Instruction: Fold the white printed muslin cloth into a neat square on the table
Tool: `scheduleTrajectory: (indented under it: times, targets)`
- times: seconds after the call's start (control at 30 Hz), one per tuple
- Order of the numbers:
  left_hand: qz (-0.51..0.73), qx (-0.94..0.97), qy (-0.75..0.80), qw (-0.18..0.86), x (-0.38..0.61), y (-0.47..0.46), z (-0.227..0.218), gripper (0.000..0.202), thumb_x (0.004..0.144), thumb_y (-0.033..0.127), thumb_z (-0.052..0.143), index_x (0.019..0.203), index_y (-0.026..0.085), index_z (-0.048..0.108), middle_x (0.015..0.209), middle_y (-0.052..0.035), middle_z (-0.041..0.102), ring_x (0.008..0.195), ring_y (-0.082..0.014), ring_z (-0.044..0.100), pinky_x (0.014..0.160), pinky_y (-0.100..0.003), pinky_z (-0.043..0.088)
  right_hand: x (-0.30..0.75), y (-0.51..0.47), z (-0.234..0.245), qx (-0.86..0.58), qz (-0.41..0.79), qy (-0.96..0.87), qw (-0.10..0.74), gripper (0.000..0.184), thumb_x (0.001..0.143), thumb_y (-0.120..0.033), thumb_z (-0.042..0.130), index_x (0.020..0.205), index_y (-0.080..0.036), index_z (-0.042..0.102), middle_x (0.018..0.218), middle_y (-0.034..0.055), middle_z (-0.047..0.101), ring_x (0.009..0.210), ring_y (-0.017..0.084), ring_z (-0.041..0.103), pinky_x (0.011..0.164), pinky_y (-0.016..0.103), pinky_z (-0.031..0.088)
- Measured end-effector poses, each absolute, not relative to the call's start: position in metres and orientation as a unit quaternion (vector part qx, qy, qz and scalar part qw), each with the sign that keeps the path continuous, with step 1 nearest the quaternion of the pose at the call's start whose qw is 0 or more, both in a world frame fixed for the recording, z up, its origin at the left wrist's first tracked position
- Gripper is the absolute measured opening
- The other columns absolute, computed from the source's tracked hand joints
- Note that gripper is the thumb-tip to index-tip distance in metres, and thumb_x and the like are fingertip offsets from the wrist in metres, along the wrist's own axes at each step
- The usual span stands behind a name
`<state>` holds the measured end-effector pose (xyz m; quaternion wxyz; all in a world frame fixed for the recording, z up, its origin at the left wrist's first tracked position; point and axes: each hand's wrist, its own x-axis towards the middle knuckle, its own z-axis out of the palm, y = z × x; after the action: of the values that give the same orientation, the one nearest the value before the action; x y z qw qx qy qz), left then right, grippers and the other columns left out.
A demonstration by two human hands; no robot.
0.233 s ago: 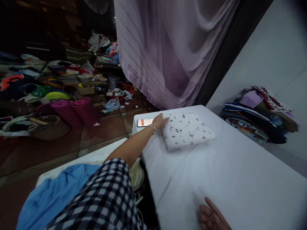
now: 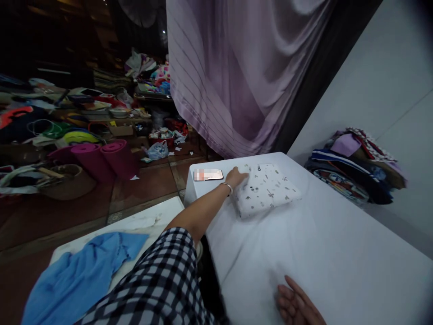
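A neatly folded white cloth (image 2: pixel 270 185) with small leaf and plant prints lies on the white-covered table (image 2: pixel 270 248). My left hand (image 2: pixel 236 177) reaches out to its left edge, with the fingers stretched over the corner; the hand is not closed around it. Just left of that hand a phone (image 2: pixel 208 174) lies face up, its screen lit. Low in the view, my right hand (image 2: pixel 297 300) hovers close to the tabletop. Its fingers are loosely bent and apart from the thumb side, and they hold nothing.
A pile of folded clothes (image 2: pixel 353 164) stands along the wall at right. A blue cloth (image 2: pixel 88 275) lies on a lower white surface at left. Behind the table hangs a purple curtain (image 2: pixel 237 72). Rolled pink mats (image 2: pixel 118 158) and clutter fill the left background.
My left hand has moved a little right, further over the cloth's edge, so the whole phone now shows. My right hand has stayed nearly in place.
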<state>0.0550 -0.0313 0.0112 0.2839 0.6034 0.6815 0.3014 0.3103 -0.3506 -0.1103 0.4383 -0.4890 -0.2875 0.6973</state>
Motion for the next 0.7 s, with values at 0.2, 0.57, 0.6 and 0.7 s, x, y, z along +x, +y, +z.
scheduleTrajectory:
  times: [0.2, 0.57, 0.6, 0.7]
  targets:
    - [0.352, 0.589, 0.595, 0.418, 0.065, -0.067, 0.028, 0.06, 0.06, 0.047, 0.071, 0.108, 0.014, 0.055, 0.115, -0.0116, 0.061, 0.099, -0.0246, 0.059, 0.076, -0.027, 0.046, 0.311, -0.355, -0.073, -0.548, 0.652, -0.225, 0.473, 0.033, 0.055, -0.054, 0.073, 0.087, -0.047, 0.07, 0.093, -0.0043, 0.071, 0.087, 0.026, 0.066, 0.074, 0.036, 0.055]
    - [0.223, 0.936, 0.175, 0.207, 0.202, -0.22, 0.077, 0.045, 0.072, 0.036, 0.063, 0.114, 0.021, 0.053, 0.117, -0.0058, 0.059, 0.106, -0.0236, 0.055, 0.083, -0.031, 0.045, 0.34, -0.363, -0.013, -0.515, 0.537, -0.14, 0.653, 0.034, 0.066, -0.056, 0.064, 0.096, -0.041, 0.068, 0.109, -0.0033, 0.067, 0.109, 0.024, 0.058, 0.084, 0.036, 0.053]
    - [0.156, 0.959, 0.072, 0.227, 0.214, -0.241, 0.07, 0.042, 0.073, 0.043, 0.063, 0.108, 0.022, 0.056, 0.111, -0.0043, 0.061, 0.103, -0.0224, 0.057, 0.079, -0.029, 0.046, 0.346, -0.368, -0.012, -0.517, 0.526, -0.105, 0.667, 0.033, 0.067, -0.058, 0.062, 0.094, -0.04, 0.068, 0.106, -0.0037, 0.068, 0.109, 0.024, 0.057, 0.087, 0.038, 0.051]
    - [0.08, 0.95, -0.019, 0.3, 0.223, -0.277, 0.047, 0.041, 0.077, 0.054, 0.055, 0.104, 0.023, 0.059, 0.109, -0.002, 0.062, 0.099, -0.0192, 0.059, 0.077, -0.026, 0.046, 0.362, -0.395, -0.017, -0.546, 0.521, -0.008, 0.656, 0.036, 0.068, -0.063, 0.056, 0.084, -0.035, 0.072, 0.098, -0.0011, 0.07, 0.104, 0.026, 0.06, 0.09, 0.041, 0.048]
